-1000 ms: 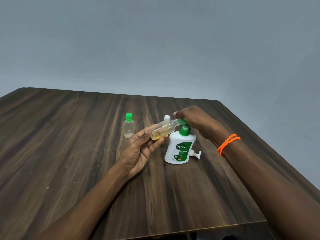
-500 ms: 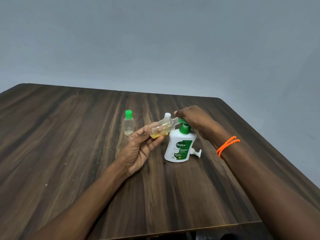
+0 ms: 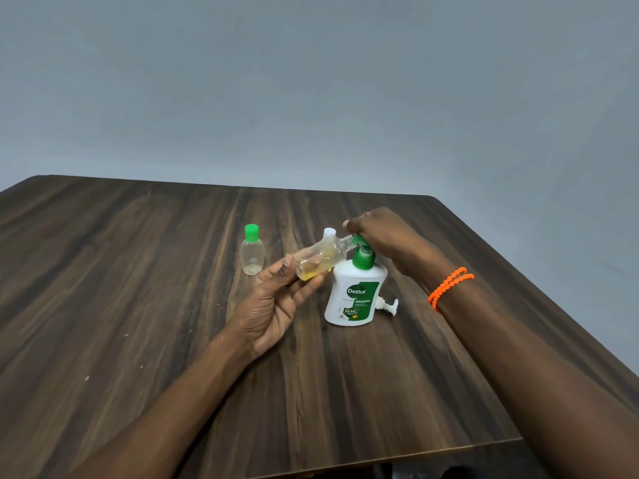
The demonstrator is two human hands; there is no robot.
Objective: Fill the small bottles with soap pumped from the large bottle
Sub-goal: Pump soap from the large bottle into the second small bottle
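From the head view, a dark wood-grain counter (image 3: 145,305) stands before a plain grey wall (image 3: 311,81). The left hand (image 3: 273,305) is palm-up, its grip pinching a small clear plastic bottle with yellow soap pooled in its base (image 3: 320,259) between thumb and fingertips. That bottle is tilted, its open threaded neck right at the green pump spout (image 3: 358,240) of a large white Dettol soap bottle with a green label (image 3: 356,295), which stands upright on the counter. The right hand (image 3: 383,236), an orange beaded bracelet (image 3: 449,286) on its wrist, rests on the pump head with fingers curled over it. A second small clear bottle with a green cap (image 3: 253,252) stands upright to the left, apart from the hands. A small white cap (image 3: 329,232) sits just behind the tilted bottle, and a white pump part (image 3: 389,304) lies beside the large bottle's base.
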